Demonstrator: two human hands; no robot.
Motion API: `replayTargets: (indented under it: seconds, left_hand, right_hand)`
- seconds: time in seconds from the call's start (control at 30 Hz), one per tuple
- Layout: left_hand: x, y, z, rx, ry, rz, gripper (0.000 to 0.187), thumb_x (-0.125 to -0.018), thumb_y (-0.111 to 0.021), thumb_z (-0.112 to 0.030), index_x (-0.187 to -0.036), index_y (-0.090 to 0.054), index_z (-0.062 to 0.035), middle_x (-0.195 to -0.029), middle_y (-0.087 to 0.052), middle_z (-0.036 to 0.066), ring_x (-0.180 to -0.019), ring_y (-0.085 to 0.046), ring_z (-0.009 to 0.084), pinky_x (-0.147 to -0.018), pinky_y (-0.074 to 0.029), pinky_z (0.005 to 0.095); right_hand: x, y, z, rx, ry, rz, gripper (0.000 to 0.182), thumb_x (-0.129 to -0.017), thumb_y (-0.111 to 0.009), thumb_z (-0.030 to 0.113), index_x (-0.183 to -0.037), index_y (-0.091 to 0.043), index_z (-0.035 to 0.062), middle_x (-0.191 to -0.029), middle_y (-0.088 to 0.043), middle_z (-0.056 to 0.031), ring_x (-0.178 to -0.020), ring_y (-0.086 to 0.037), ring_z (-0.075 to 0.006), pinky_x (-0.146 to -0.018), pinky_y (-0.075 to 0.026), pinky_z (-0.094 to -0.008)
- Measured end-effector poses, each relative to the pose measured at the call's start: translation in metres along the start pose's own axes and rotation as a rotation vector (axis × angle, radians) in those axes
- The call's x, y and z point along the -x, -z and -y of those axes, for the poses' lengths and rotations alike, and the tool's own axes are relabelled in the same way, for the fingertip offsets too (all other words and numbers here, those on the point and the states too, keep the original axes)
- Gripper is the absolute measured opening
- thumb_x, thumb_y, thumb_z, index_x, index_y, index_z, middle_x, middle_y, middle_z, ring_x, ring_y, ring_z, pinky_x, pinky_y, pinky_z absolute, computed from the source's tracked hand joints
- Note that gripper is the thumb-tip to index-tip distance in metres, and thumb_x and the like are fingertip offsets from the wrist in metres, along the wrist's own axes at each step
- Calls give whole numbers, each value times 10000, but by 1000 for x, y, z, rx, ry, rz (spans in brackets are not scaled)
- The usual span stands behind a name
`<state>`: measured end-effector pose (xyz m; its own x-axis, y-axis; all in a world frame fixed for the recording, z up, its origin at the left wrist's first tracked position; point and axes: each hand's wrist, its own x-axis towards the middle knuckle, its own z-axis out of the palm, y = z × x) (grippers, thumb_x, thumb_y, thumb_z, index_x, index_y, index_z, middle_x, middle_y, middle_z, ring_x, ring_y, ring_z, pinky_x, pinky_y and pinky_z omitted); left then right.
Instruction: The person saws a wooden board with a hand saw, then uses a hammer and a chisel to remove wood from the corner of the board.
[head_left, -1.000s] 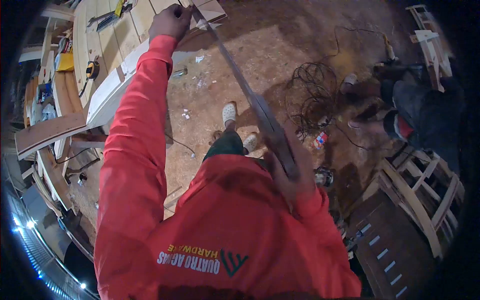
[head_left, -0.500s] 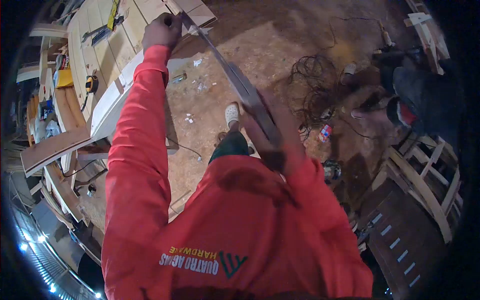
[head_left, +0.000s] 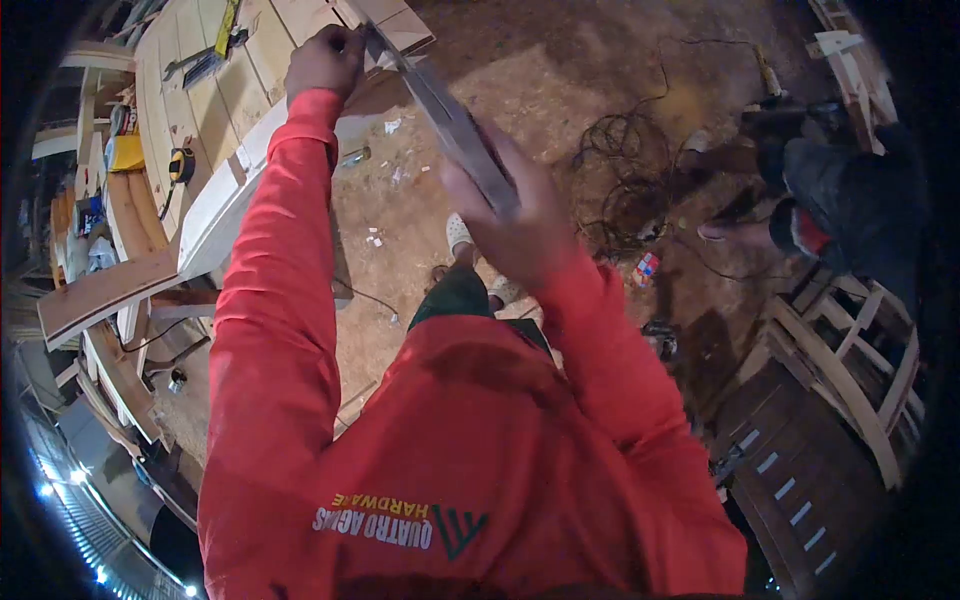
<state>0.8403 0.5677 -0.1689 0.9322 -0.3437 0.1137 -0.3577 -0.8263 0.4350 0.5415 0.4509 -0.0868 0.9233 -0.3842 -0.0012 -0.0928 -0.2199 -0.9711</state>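
My right hand (head_left: 515, 215) is wrapped round the near end of a handsaw (head_left: 445, 115), whose handle the fingers mostly hide. Its long grey blade slants up and left, away from my body, and meets a pale piece of wood (head_left: 352, 14) at the edge of the plank-topped bench. My left hand (head_left: 325, 65) is closed at that wood, right beside the blade's far end; its fingertips are partly hidden.
On the bench planks (head_left: 205, 115) lie a yellow-marked tool (head_left: 227, 28) and a tape measure (head_left: 181, 166). Curved boards (head_left: 110, 290) jut out at left. Tangled cable (head_left: 625, 170) lies on the dirt floor. Another person's leg (head_left: 755, 235) is at right, near a wooden frame (head_left: 840, 360).
My right hand has pushed the saw forward and up-left, away from my body, toward the wood. The left hand has stayed in place.
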Motion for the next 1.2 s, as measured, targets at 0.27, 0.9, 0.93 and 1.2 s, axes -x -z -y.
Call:
replayTargets:
  seconds: [0.27,0.9,0.93,1.2]
  left_hand:
    - [3,3,-7,-52,26,-12,487,-949,-594,-565,-1068,-765,-125,-985,-780,116,-940,-743,356,-842,-574,439]
    - [9,10,-11,54,-35,-40,312,-970,-625,-383,-997,-749,-98,-940,-750,193,-911,-732,396,-805,-571,468]
    - [9,12,-12,67,-41,-53,305,-969,-624,-373,-996,-749,-96,-941,-752,189,-910,-733,392,-805,-572,466]
    - [10,13,-12,114,-44,-14,287,-959,-607,-360,-1046,-745,-124,-977,-762,157,-917,-728,378,-824,-574,467]
  right_hand:
    - [119,43,23,46,-111,28,492,-965,-618,159,-1411,-504,-17,-1095,-672,-149,-986,-653,-239,-863,-512,-364]
    - [82,33,22,53,-241,87,569,-955,-689,160,-1455,-473,-7,-1176,-695,-214,-1064,-712,-336,-903,-539,-400]
    - [46,17,16,34,-124,56,550,-957,-670,174,-1444,-477,8,-1091,-709,-227,-1003,-727,-358,-853,-548,-406]
    - [-69,-38,2,-98,89,-61,465,-961,-650,154,-1389,-538,11,-1022,-719,-183,-927,-719,-238,-838,-548,-364]
